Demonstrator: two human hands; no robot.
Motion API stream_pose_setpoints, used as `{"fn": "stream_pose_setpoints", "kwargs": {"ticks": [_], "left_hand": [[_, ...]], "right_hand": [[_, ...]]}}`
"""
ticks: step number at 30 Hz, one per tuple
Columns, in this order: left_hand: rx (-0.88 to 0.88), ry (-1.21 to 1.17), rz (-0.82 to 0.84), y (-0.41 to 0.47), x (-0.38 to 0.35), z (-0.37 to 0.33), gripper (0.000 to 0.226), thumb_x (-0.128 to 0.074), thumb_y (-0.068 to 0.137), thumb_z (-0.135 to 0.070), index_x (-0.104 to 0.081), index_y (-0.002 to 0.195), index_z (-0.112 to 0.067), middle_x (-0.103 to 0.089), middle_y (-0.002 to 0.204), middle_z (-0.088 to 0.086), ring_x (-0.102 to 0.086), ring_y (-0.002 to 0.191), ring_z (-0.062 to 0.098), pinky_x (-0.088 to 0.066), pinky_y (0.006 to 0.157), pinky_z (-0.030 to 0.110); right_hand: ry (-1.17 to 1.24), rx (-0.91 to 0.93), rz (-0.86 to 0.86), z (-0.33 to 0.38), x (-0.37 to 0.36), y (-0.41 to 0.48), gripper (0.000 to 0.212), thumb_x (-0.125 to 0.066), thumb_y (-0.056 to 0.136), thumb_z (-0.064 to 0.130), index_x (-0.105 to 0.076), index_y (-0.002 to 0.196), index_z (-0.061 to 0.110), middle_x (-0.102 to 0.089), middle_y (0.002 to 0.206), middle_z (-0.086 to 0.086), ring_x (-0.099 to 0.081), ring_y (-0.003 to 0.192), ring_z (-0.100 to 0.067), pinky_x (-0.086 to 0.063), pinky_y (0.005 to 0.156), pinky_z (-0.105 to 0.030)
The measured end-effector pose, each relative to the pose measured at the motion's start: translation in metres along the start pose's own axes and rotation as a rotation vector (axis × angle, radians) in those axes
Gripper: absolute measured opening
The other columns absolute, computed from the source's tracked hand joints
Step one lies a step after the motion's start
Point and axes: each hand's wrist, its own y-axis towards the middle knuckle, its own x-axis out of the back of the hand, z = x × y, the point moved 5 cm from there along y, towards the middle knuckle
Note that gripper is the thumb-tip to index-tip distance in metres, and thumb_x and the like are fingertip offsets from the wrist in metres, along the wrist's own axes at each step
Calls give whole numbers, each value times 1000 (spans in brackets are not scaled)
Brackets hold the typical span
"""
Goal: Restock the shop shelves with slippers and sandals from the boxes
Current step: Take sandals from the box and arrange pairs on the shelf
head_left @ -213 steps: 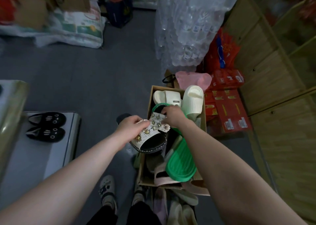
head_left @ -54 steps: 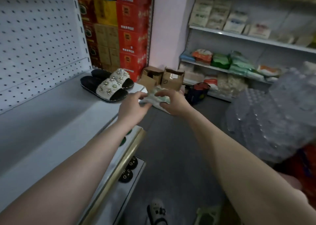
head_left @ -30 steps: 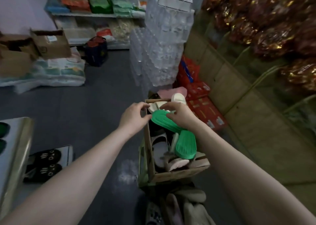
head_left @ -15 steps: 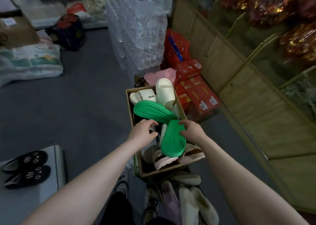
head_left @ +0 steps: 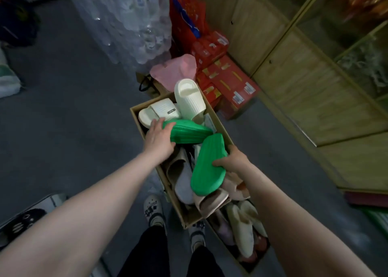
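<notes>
A cardboard box (head_left: 179, 208) full of slippers stands on the floor in front of my feet. My left hand (head_left: 158, 139) grips the end of one green slipper (head_left: 190, 131) lying across the box. My right hand (head_left: 232, 161) holds the second green slipper (head_left: 209, 167) by its side, sole up, over the box's right edge. Cream slippers (head_left: 190, 98) sit at the far end of the box. Beige and grey slippers (head_left: 182, 180) lie underneath.
A second box of pale slippers (head_left: 243, 232) is near my right leg. Red cartons (head_left: 228, 83) and a pink bag (head_left: 176, 70) lie behind the box. Wrapped water bottles (head_left: 128, 18) stand at the back, a wooden cabinet (head_left: 315, 87) to the right. Black slippers (head_left: 22, 224) rest on a low shelf at left.
I have leaned closer over the box. My left hand moved forward and took hold of the upper green slipper; my right hand closed round the lower green slipper.
</notes>
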Motion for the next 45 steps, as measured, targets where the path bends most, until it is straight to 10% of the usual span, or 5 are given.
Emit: {"fn": "stream_pose_setpoints", "kwargs": {"ticks": [6,14,24,32,45], "left_hand": [[72,5,79,21,-5,16,79,-65,88,-29,-20,153,-23,-33,153,11,-32,136,36,-28,114,42],[39,-144,144,3,-13,6,45,-40,100,-48,-52,137,-26,-54,139,5,-51,126,29,-42,100,38],[172,-241,116,-44,-38,-17,93,-66,88,-37,-5,155,-19,-43,140,15,-49,125,34,-42,103,45],[-31,-260,-1,-80,-46,-37,37,-59,86,-7,-61,117,-27,-52,117,4,-56,106,26,-48,90,40],[-252,184,367,-133,-90,-94,50,-59,76,-71,-68,99,-27,-66,87,-4,-60,82,19,-52,70,35]], "right_hand": [[137,34,14,30,0,7,33,-67,87,46,-65,98,15,-66,85,-1,-59,65,-13,-45,54,-23],[-154,249,62,43,-19,-6,36,-47,91,6,-67,119,16,-66,115,-4,-63,106,-25,-48,92,-31],[91,167,227,20,-29,-17,29,-48,98,17,-60,124,13,-63,97,-7,-57,81,-21,-53,79,-39],[-711,108,130,-23,-17,-8,51,-55,86,19,-52,136,17,-52,142,-12,-46,130,-39,-33,106,-55],[-858,152,216,-53,1,-7,122,-67,42,84,-23,149,46,-30,158,-8,-24,143,-42,-34,111,-51]]}}
